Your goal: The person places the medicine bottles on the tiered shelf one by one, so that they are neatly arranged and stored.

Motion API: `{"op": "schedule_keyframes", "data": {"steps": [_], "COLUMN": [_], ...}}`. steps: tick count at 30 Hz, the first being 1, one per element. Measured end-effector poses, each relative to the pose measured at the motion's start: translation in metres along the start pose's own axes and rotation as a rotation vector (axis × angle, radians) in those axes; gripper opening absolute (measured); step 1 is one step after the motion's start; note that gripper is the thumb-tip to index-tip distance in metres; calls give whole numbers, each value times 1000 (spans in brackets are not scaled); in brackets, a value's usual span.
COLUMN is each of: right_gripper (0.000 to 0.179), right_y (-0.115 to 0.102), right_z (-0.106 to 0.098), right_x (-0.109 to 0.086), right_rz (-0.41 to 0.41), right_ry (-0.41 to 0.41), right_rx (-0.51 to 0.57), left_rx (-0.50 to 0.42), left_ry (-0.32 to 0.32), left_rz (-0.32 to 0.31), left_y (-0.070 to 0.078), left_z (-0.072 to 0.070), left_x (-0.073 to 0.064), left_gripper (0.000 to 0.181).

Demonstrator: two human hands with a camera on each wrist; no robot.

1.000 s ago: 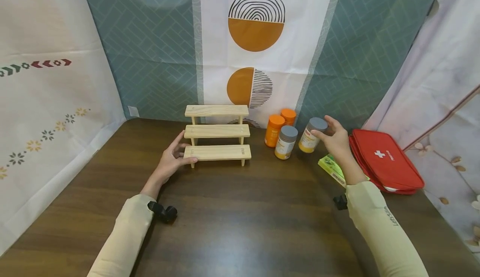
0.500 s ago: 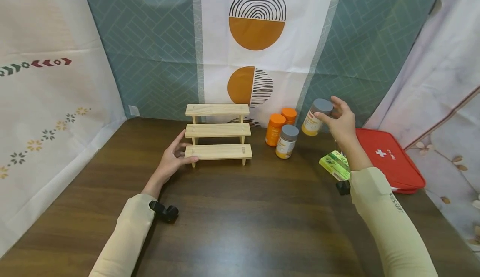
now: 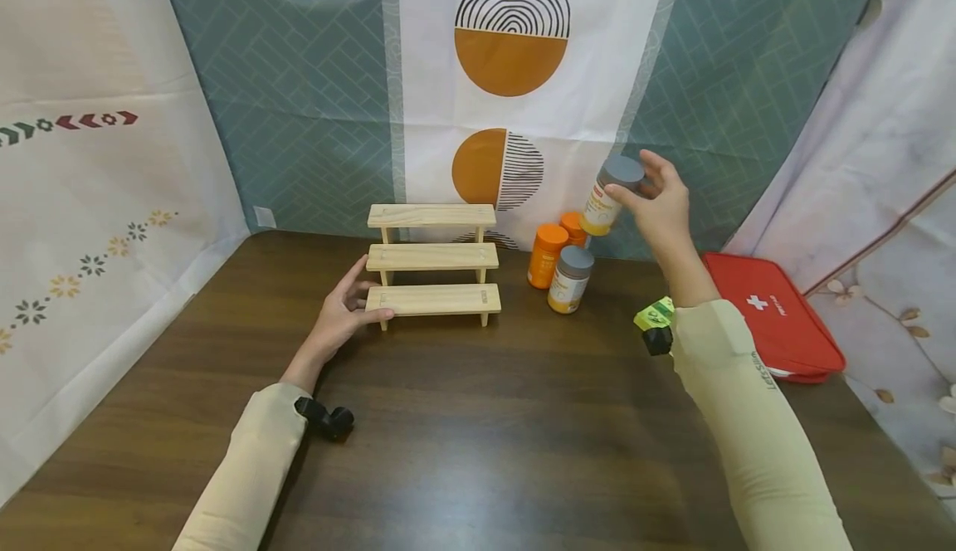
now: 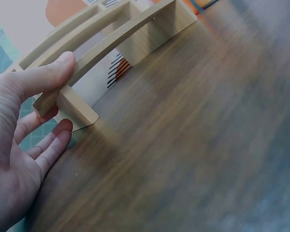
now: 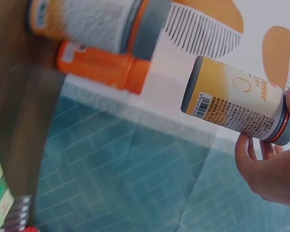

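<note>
In the head view, a three-tier wooden display stand [image 3: 435, 299] stands at the back of the table. My left hand [image 3: 339, 319] grips the left end of its lowest step. In the left wrist view, the thumb [image 4: 55, 75] presses on the board's top while fingertips sit under it. My right hand [image 3: 663, 202] holds a supplement bottle [image 3: 602, 201] by its grey lid, tilted and raised in front of the backdrop. The right wrist view shows that bottle [image 5: 234, 99] with its barcode label, thumb and fingers around the lid end.
A second grey-lidded bottle [image 3: 568, 284] and two orange bottles [image 3: 545, 259] stand just right of the stand. Partly behind my right forearm lies a green box [image 3: 654, 314]. A red first-aid pouch [image 3: 773, 314] rests at the right. A patterned cloth backdrop [image 3: 314, 95] rises behind the table.
My right hand has lifted the grey-lidded bottle off the table, first up and slightly right, then up and left above the orange bottles. My left hand stays on the stand.
</note>
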State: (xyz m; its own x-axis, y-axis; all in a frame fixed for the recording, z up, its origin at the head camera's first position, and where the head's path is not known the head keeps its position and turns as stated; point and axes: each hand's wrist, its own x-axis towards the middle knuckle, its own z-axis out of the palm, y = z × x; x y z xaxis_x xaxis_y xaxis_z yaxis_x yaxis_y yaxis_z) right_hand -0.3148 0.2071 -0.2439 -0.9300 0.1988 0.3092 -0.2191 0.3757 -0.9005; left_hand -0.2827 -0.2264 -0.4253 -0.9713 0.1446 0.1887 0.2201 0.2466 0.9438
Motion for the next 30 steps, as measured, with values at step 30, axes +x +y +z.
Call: {"op": "schedule_keyframes", "data": {"steps": [30], "right_gripper": [68], "right_y": [-37], "right_z": [130], "right_x": [10], "right_rz": [-95], "right_ry": [-199], "right_rx": [109], "left_rx": [-9], "left_ry": [6], "left_rz": [-7], "left_y": [1], "left_z": [0], "left_x": [1], "left_gripper": [99]}}
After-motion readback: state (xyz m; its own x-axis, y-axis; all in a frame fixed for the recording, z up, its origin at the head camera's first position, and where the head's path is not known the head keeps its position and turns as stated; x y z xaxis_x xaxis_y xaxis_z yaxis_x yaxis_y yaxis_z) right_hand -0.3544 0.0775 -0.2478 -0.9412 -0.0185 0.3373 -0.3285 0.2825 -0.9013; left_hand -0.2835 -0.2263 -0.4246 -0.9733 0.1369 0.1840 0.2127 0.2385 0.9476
